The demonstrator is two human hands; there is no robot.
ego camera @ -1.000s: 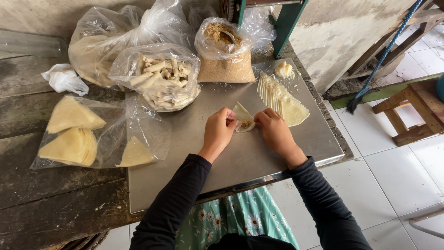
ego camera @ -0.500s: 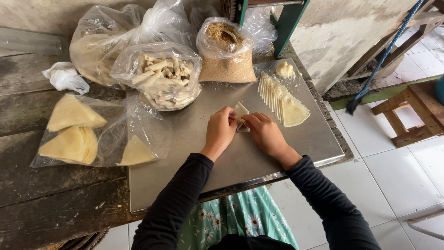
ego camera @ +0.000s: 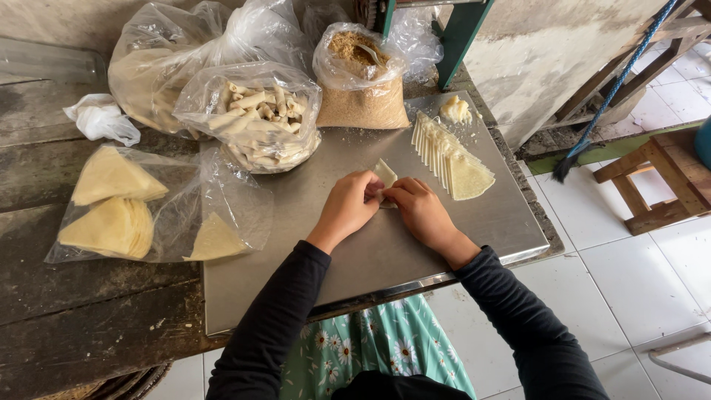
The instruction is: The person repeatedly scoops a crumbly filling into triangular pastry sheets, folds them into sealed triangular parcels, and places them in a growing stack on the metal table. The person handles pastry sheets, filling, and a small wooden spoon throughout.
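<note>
Hands folding a pastry wrapper on a metal tray.

Left hand and right hand meet at the middle of the steel tray, fingers curled and pinching a pale triangular wrapper whose tip pokes up between them. Just right of them lies a fanned row of wrappers, with a small lump of dough beyond it. To the left, a clear bag of folded wrapper stacks rests on the wooden table. Farther back sit a bag of rolled pastries and a bag of brown crumb filling.
</note>
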